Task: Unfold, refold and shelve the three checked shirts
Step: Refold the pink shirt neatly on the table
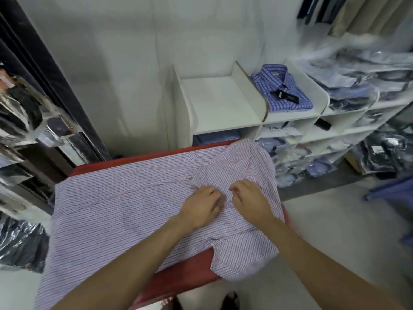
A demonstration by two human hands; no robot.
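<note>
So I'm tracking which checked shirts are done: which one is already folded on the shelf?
The blue checked shirt, folded with a black tag, on the white shelf. The pink checked shirt lies spread on the red table under both hands.

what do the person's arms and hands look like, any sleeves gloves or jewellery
Both forearms are bare as far as the frame shows, with no sleeve edge in view. The left hand and the right hand wear no gloves. No watch, bracelet or ring is visible, though the picture is somewhat blurred, so a thin ring could be missed.
</note>
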